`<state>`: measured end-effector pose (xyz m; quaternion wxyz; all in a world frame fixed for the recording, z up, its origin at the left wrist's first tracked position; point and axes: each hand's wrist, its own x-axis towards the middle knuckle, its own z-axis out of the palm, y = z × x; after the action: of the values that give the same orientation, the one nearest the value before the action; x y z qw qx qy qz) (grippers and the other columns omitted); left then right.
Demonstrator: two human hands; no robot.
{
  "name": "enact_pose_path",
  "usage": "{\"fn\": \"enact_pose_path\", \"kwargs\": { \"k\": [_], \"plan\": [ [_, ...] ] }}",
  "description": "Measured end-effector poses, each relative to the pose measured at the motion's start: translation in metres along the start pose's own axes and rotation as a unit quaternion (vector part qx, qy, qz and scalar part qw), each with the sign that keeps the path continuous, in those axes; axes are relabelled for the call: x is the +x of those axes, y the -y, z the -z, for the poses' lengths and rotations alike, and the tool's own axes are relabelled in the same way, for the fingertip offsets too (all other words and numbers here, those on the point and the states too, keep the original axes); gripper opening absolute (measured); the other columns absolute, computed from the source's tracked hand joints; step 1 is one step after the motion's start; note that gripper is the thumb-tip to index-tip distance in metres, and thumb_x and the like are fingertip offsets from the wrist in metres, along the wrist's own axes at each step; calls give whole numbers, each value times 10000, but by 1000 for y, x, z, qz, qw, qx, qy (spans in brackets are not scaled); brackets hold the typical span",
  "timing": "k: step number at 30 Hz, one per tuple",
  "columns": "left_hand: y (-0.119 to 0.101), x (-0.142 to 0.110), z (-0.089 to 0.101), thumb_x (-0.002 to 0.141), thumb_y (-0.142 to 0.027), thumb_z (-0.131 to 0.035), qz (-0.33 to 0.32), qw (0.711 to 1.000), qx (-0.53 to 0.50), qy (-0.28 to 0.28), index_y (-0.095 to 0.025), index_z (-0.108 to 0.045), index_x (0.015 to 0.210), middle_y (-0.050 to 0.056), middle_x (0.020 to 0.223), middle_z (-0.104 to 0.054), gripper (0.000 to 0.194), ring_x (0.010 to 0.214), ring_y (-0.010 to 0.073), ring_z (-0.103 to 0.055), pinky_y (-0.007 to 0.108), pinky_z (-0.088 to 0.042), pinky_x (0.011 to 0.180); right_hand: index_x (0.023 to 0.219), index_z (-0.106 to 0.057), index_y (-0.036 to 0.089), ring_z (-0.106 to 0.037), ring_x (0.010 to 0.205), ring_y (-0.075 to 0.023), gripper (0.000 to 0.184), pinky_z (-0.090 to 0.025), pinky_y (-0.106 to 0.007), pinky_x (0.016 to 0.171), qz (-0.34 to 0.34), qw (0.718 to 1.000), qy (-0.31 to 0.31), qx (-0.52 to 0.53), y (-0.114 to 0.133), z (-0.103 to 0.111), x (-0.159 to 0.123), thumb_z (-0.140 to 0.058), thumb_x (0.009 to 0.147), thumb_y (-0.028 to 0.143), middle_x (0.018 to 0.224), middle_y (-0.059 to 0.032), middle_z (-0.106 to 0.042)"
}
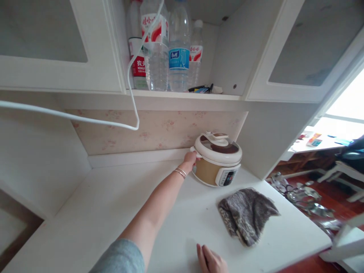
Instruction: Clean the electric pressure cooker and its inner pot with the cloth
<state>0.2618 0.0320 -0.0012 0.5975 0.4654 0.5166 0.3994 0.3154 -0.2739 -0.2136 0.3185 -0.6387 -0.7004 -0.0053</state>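
Note:
My left hand (191, 158), with two thin bracelets at its wrist, is closed around the left side handle of an electric pressure cooker (207, 169). The cooker is cream and gold, with a brown-topped lid and a control panel on its front. It stands upright on the white counter (113, 212), near the back wall. Low in the view, partly cut off by the bottom edge, my right hand (212, 259) is over the counter, fingers loosely bent and slightly apart, holding nothing. Between that hand and the cooker's right side lies a crumpled grey-brown cloth (248, 214).
Overhead, an open shelf (159, 94) holds several plastic bottles (179, 57) and small items, between cabinet doors (96, 72). A white cable (85, 118) hangs across the upper left. Right of the counter, shiny metal items (304, 197) sit on the reddish floor.

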Motion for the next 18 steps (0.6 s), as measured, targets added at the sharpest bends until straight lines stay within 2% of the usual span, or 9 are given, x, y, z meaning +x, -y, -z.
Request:
{"fn": "enact_pose_path", "kwargs": {
  "k": [4,7,12,18],
  "plan": [
    [-1,-2,23,827,-371,-525,-7,1000,7,-13,-147,-594,869,59,672,-649,238,552,123,-509,205,-292,456,551,-509,222,-512,386,-97,469,-277,-231,446,17,999,-43,-10,6,-1,-2,-374,952,425,452,14,-528],
    [-3,-4,56,823,-333,-526,-10,1000,7,-27,-155,-589,838,43,634,-629,190,531,118,-501,205,-270,446,568,-509,218,-531,425,-95,441,-293,-222,475,25,999,-17,-12,12,6,-1,-385,953,391,482,13,-539],
    [-6,-11,136,818,-294,-515,-9,997,6,-76,-164,-550,778,-6,536,-538,140,403,81,-373,208,-240,425,589,-514,221,-558,472,-106,427,-316,-226,515,12,999,30,-12,23,23,3,-380,956,393,517,12,-553],
    [-1,-34,242,791,-279,-516,-17,986,4,-168,-175,-510,728,-59,437,-367,122,384,87,-333,201,-236,413,622,-533,232,-580,529,-136,393,-330,-235,549,-12,998,68,14,22,24,0,-393,941,413,558,-3,-576]
  ]
}}
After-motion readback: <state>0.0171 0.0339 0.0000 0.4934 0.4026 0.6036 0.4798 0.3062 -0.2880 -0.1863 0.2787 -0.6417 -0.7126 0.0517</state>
